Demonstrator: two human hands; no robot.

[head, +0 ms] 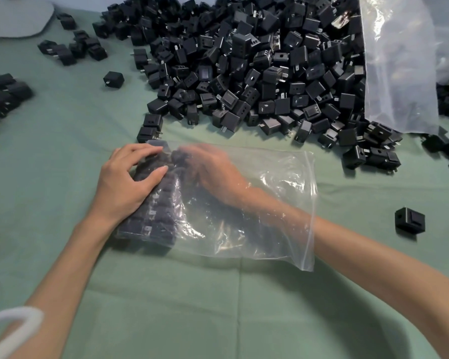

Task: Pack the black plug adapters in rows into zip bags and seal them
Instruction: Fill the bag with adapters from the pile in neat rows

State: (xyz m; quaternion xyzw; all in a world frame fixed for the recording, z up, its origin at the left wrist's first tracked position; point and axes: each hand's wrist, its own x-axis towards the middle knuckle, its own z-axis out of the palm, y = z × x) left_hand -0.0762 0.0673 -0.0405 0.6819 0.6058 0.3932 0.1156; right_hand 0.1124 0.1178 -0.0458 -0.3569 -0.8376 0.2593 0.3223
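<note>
A clear zip bag (270,208) lies flat on the green cloth, its open mouth at the right. Inside its left end several black plug adapters (161,211) stand in rows. My left hand (127,185) rests on top of the bag over those rows, fingers spread and pressing down. My right hand (213,169) is inside the bag up to the wrist, blurred, its fingers at the adapters near the bag's far left corner; whether it holds one is hidden by the plastic and blur.
A big heap of loose black adapters (257,68) fills the far side of the table. A large clear sack (399,60) lies over its right part. Single adapters sit at the right (410,221) and far left (8,92).
</note>
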